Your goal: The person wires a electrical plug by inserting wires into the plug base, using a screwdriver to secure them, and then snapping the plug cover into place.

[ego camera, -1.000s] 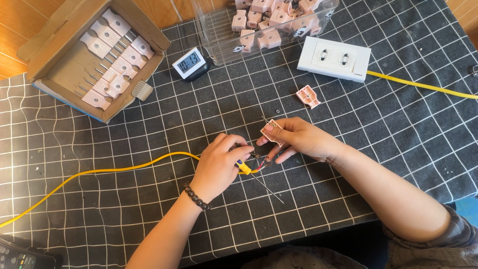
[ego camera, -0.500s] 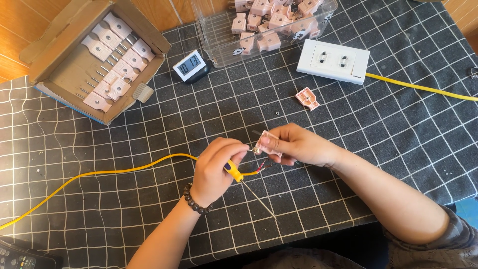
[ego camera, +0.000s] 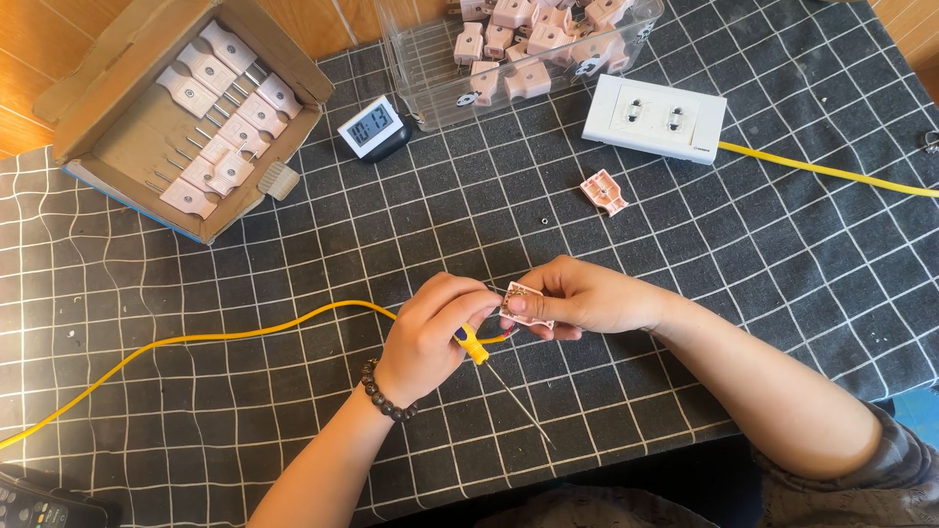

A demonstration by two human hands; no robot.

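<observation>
Hands meet low on our checked cloth (ego camera: 685,244), where our left hand (ego camera: 430,337) pinches the end of the yellow cord (ego camera: 245,332), which runs off left, and our right hand (ego camera: 587,298) grips the pink plug half (ego camera: 518,301) just beside it, almost touching.

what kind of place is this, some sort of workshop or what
Probably a small home workbench for putting electric plugs together. A cardboard box of pink plugs and a clear bin of plug parts sit on a dark checked mat, while the left hand and right hand fit a yellow cable into a plug half.
</observation>
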